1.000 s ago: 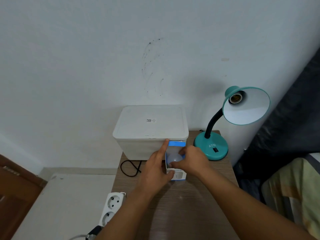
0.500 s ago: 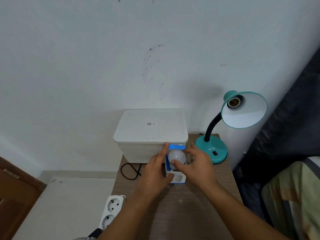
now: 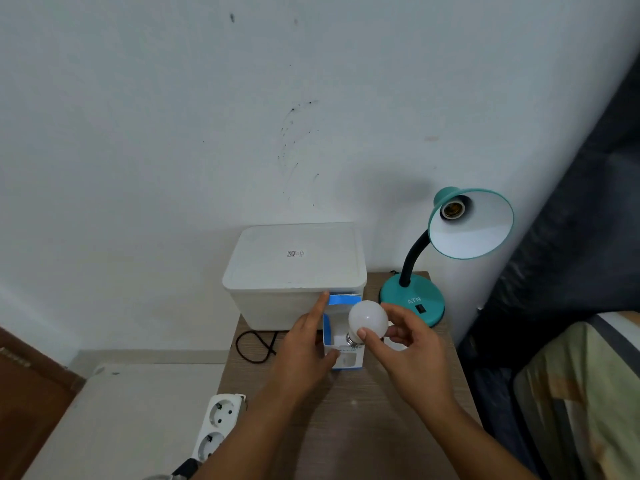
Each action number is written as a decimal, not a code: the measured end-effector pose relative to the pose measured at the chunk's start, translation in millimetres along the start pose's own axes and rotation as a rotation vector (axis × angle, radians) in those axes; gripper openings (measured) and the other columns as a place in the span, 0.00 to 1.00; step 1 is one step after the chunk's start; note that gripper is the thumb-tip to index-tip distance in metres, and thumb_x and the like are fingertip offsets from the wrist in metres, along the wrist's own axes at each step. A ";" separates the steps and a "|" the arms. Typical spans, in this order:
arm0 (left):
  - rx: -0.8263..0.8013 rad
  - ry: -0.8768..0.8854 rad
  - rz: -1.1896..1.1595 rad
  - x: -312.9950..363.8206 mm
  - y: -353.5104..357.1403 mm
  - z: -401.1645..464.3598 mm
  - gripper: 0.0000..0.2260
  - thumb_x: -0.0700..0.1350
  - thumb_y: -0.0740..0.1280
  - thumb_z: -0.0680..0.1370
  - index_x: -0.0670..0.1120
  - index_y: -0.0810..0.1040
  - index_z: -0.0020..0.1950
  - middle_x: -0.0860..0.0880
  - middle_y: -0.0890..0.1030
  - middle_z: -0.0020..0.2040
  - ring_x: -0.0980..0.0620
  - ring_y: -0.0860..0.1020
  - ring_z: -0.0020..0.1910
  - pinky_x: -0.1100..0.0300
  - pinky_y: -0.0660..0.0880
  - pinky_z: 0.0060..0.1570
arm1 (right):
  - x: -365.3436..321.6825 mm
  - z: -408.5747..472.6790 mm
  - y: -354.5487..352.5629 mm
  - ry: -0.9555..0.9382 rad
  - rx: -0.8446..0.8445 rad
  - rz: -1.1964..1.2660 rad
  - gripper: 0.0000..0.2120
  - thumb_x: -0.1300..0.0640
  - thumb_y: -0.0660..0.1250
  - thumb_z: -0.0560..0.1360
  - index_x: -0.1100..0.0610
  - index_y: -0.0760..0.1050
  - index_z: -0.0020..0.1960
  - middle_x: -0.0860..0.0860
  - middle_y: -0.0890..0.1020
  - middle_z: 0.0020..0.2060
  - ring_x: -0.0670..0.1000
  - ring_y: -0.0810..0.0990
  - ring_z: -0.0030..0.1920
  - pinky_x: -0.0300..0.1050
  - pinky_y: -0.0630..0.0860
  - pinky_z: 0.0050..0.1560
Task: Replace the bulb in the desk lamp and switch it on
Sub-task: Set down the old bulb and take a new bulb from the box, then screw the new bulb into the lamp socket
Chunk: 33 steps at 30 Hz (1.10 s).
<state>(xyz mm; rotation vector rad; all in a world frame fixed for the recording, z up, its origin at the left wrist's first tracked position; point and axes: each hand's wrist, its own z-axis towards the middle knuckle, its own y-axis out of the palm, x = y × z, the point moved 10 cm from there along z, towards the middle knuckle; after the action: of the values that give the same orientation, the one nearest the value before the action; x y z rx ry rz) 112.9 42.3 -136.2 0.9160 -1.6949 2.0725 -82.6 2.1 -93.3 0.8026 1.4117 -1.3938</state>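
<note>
A white round bulb (image 3: 367,318) is lifted clear of its blue and white carton (image 3: 341,355), its metal screw base just above the opening. My right hand (image 3: 412,344) pinches the bulb with thumb and fingers. My left hand (image 3: 308,344) grips the carton's left side and steadies it on the wooden table (image 3: 346,420). The teal desk lamp (image 3: 415,299) stands at the table's back right. Its shade (image 3: 474,226) faces me and the brass socket (image 3: 452,210) inside is empty. A black rocker switch (image 3: 420,309) sits on the lamp's base.
A white lidded plastic bin (image 3: 294,271) stands at the back of the table, touching the carton's flap. A black cable (image 3: 256,344) loops beside it. A white power strip (image 3: 218,427) hangs off the table's left edge. Bedding lies to the right.
My right hand has drawn the bulb up out of the carton and a little to the right. The left hand stayed on the carton.
</note>
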 end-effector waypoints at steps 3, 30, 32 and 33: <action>0.013 -0.017 -0.032 -3.8 2.8 -3.9 0.45 0.46 0.75 0.74 0.70 0.46 0.76 0.54 0.72 0.71 0.57 0.78 0.61 0.55 0.80 0.57 | 3.3 -5.6 -13.4 0.010 0.045 0.066 0.25 0.42 0.76 0.63 0.43 0.76 0.59 0.40 0.82 0.49 0.40 0.80 0.48 0.39 0.79 0.46; 0.016 -0.010 0.104 0.2 19.7 -39.2 0.26 0.49 0.65 0.80 0.53 0.63 0.78 0.53 0.63 0.78 0.54 0.63 0.76 0.61 0.62 0.71 | 30.3 -36.4 -50.8 0.038 0.101 0.276 0.23 0.61 0.77 0.69 0.47 0.77 0.60 0.40 0.84 0.48 0.45 0.84 0.46 0.35 0.79 0.46; 0.019 -0.010 0.094 2.2 17.6 -36.9 0.24 0.51 0.65 0.81 0.53 0.65 0.77 0.53 0.65 0.77 0.54 0.65 0.74 0.60 0.66 0.69 | 27.9 -37.9 -53.2 0.038 0.098 0.290 0.22 0.61 0.77 0.69 0.48 0.76 0.60 0.40 0.83 0.48 0.45 0.84 0.46 0.35 0.79 0.45; 0.019 -0.011 0.090 4.0 16.0 -35.6 0.23 0.51 0.65 0.81 0.52 0.66 0.76 0.53 0.66 0.76 0.54 0.66 0.74 0.60 0.68 0.68 | 26.6 -38.5 -54.8 0.036 0.097 0.289 0.22 0.61 0.76 0.69 0.47 0.75 0.59 0.41 0.83 0.49 0.45 0.84 0.46 0.36 0.79 0.45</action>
<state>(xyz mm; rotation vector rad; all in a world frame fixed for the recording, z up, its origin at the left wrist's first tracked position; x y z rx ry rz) 90.3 71.6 -149.2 0.8741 -1.7551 2.1482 -149.0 28.1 -103.5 1.0548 1.2071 -1.2353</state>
